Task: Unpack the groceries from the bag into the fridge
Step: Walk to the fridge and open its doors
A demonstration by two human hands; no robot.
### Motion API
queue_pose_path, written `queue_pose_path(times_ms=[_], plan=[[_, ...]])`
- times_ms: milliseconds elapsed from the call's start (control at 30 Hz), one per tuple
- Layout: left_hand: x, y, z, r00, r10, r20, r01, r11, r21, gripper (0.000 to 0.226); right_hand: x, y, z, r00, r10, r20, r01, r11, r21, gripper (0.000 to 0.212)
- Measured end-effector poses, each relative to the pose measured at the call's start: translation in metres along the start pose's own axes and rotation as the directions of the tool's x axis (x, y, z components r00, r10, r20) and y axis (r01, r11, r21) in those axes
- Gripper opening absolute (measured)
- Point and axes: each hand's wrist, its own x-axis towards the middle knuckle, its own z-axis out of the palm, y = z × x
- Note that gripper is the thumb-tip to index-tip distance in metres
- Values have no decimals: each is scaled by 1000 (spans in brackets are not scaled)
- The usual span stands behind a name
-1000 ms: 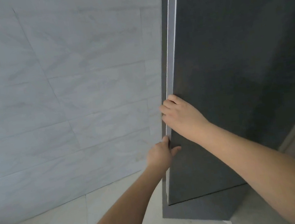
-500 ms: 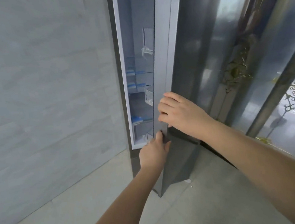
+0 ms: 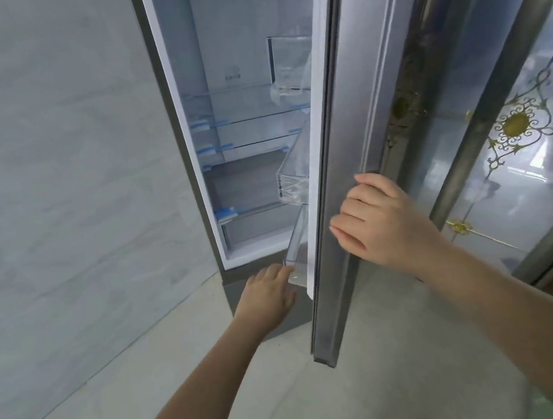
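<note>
Fridge [image 3: 244,116] access is being made: the fridge door [image 3: 341,153] stands partly open, its outer face turned to the right. The right hand [image 3: 383,218] is laid on the door's outer edge with fingers nearly straight, nothing being gripped. The left hand [image 3: 267,296] is reached toward the lowest door bin [image 3: 294,241], fingers relaxed and touching its clear corner or just short of it; which cannot be told. Glass shelves [image 3: 250,112] inside appear bare and taped with blue strips. Neither bag nor groceries are seen. The door is judged stiff and fairly heavy, best pushed at its free edge; the clear bins and glass shelves look brittle and should be loaded gently.
</note>
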Motion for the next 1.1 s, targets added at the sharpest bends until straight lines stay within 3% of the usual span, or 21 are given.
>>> queue_pose_path(times_ms=[233, 700, 833, 1000, 1100], plan=[[22, 31, 40, 983, 111, 143, -112, 994, -4, 63, -55, 13, -15, 977, 201, -74, -201, 980, 4, 22], [95, 100, 92, 873, 452, 184, -472, 878, 83, 57, -150, 64, -21, 897, 440, -24, -441, 897, -30, 19], [108, 125, 100, 840, 511, 184, -530, 844, 77, 64, -176, 76, -17, 851, 526, 12, -524, 850, -55, 17], [123, 155, 109, 791, 586, 178, -598, 801, 18, 67, -205, 83, -9, 737, 675, -30, -676, 736, -33, 18], [134, 172, 111, 771, 597, 220, -614, 790, 7, 73, -219, 83, -4, 733, 680, -8, -680, 733, -8, 21]])
